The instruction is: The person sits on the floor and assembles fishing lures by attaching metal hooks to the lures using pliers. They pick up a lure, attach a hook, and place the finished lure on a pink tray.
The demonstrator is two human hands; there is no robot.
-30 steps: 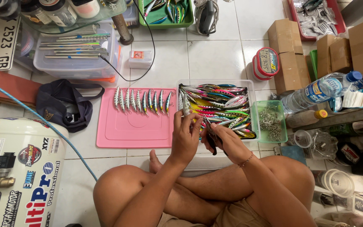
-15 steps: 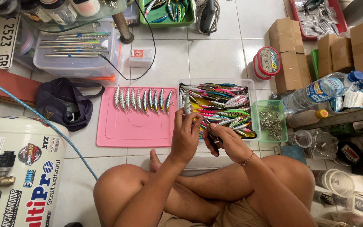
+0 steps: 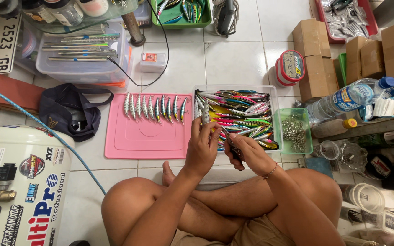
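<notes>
Left fingers: we pinch a silvery fishing lure (image 3: 205,114) upright between thumb and fingertips of our left hand (image 3: 202,148), closed firmly on its lower body.
Right fingers: our right hand (image 3: 247,152) is closed around small dark pliers (image 3: 231,145), whose tip points up toward the lower end of the held lure.
Lure in hand: it stands just above our left fingertips, in front of the near left corner of the clear tray (image 3: 275,98).
Just beyond the fingers: the tray is heaped with bright lures (image 3: 240,114), pink, green, yellow and blue; we judge these not yet worked, and they are many.
Up and left of the left fingers: a pink mat (image 3: 137,136) bears a row of silvery lures (image 3: 153,107) laid side by side along its far edge; we judge these finished, a small share beside the heap.
Right of the right fingers: a small green tray (image 3: 307,136) holds a tangle of metal hooks or rings (image 3: 292,130), too fine to tell which.
Progress: we judge the work early, with most of the mat bare.
</notes>
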